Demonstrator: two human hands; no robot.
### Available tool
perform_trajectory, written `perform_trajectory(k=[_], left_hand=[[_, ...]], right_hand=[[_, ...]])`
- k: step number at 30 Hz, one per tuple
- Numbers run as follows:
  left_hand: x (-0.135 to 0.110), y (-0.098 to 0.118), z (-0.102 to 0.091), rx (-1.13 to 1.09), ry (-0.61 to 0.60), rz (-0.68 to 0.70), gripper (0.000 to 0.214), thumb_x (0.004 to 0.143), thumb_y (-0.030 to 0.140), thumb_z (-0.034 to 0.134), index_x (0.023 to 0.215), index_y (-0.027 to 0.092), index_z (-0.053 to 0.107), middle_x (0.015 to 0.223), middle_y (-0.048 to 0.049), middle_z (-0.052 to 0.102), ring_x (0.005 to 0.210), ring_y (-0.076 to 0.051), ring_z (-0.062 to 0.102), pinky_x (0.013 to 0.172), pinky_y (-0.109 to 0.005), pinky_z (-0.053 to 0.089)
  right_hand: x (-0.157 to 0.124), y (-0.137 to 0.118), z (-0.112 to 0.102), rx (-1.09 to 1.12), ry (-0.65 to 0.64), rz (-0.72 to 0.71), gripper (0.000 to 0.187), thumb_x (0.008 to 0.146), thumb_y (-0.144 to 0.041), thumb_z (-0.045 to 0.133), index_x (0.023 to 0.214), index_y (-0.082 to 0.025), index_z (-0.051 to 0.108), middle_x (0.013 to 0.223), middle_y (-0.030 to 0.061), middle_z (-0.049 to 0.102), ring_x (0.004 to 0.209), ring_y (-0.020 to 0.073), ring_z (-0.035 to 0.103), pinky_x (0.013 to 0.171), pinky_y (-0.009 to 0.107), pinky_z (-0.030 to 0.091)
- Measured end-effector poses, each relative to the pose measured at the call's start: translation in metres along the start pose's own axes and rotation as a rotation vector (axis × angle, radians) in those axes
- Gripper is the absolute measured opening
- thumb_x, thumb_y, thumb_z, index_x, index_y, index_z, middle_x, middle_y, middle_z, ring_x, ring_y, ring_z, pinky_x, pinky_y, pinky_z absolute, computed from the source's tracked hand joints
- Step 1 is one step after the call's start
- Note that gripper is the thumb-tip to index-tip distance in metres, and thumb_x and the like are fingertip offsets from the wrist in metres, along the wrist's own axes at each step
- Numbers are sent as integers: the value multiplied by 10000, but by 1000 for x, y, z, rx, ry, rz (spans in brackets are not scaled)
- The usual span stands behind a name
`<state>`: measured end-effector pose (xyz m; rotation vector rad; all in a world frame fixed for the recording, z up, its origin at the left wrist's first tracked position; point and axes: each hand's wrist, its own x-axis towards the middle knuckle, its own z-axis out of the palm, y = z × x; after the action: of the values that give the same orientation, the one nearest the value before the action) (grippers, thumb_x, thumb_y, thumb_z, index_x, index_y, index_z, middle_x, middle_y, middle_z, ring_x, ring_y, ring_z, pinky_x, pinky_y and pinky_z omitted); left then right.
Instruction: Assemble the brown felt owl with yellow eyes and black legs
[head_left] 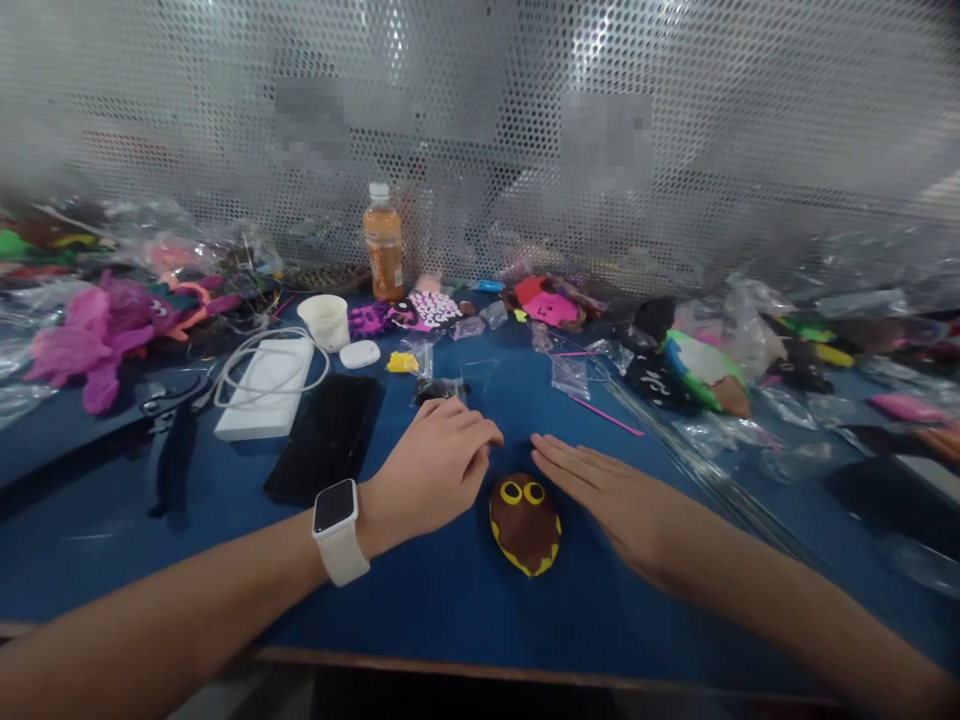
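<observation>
A brown oval clay figure (529, 535) with two yellow-ringed black eyes and a yellow scalloped edge lies on the blue table (450, 620). Just to its left is my left hand (435, 465), its fingers curled in towards the thumb; whatever they may hold is hidden. My right hand (607, 490) rests palm down at the figure's right side, fingers stretched out. Beyond my left hand sit a dark lump in clear wrap (439, 390) and a piece of yellow clay (403, 362). A thin pink stick (606, 415) lies past my right fingertips.
At left are a black phone (326, 435), a white box (268, 385) with a coiled cable, pliers (169, 440) and a paper cup (326, 320). A drink bottle (384, 245) stands near the perforated metal panel (480, 130). Wires (697, 465) and wrapped clay pieces lie right.
</observation>
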<state>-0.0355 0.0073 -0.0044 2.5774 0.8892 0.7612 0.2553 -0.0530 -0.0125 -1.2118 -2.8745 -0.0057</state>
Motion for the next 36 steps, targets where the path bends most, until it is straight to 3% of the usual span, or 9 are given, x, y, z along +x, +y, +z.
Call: perform_trajectory(k=[3, 6, 8, 15, 18, 22, 30, 36], left_hand=[[0, 1, 1, -13, -11, -3, 239, 1029, 109, 452, 1061, 184, 677, 1027, -47, 734, 1026, -234, 616, 967, -448, 459], [1, 1, 1, -10, -9, -17, 231, 1019, 110, 464, 1063, 187, 677, 1032, -49, 739, 1033, -241, 627, 976, -462, 461], [1, 1, 0, -6, -2, -21, 231, 1014, 109, 469, 1067, 191, 678, 1035, -46, 743, 1035, -240, 635, 985, -469, 461], [0, 0, 3, -26, -8, -10, 227, 1015, 110, 466, 1050, 194, 674, 1017, -46, 738, 1015, -231, 637, 976, -462, 474], [1, 0, 4, -34, -12, -19, 225, 1015, 109, 473, 1054, 192, 678, 1027, -43, 739, 1018, -228, 632, 985, -463, 472], [1, -1, 3, -18, -7, -34, 223, 1009, 102, 481, 1053, 195, 679, 1032, -40, 737, 1026, -234, 628, 980, -468, 470], [1, 0, 4, -45, -31, -43, 232, 1017, 105, 470, 1066, 203, 675, 1052, -38, 738, 1040, -227, 634, 993, -458, 463], [1, 1, 5, -43, -40, -66, 222, 1010, 101, 484, 1054, 205, 675, 1044, -32, 734, 1044, -230, 625, 995, -459, 458]], right_hand=[[9, -5, -6, -1, -5, -1, 931, 801, 28, 438, 1686, -157, 214, 1734, 116, 251, 1592, 253, 287, 1244, 508, 412], [31, -3, -16, 9, -115, 21, 886, 788, 12, 451, 1655, -73, 289, 1722, 162, 267, 1595, 265, 271, 1271, 499, 362], [36, -1, -19, -4, -122, 44, 885, 771, 11, 460, 1642, -47, 313, 1717, 175, 281, 1590, 271, 289, 1275, 496, 357], [13, -16, -11, -48, -95, 44, 869, 772, -8, 467, 1631, -89, 368, 1708, 152, 304, 1571, 281, 346, 1241, 523, 412], [34, -15, -19, -46, -115, 60, 807, 806, 5, 423, 1611, -47, 389, 1697, 183, 312, 1566, 303, 351, 1231, 561, 413], [59, -8, -31, -42, -166, 60, 805, 792, 24, 441, 1595, 4, 390, 1687, 217, 325, 1558, 315, 362, 1245, 525, 401], [19, -15, -12, -114, -122, 8, 891, 727, 0, 477, 1612, -33, 379, 1687, 195, 304, 1530, 346, 412, 1171, 593, 482], [60, -7, -30, -92, -149, 52, 788, 785, 39, 439, 1572, -5, 438, 1658, 215, 375, 1522, 347, 423, 1198, 582, 450]])
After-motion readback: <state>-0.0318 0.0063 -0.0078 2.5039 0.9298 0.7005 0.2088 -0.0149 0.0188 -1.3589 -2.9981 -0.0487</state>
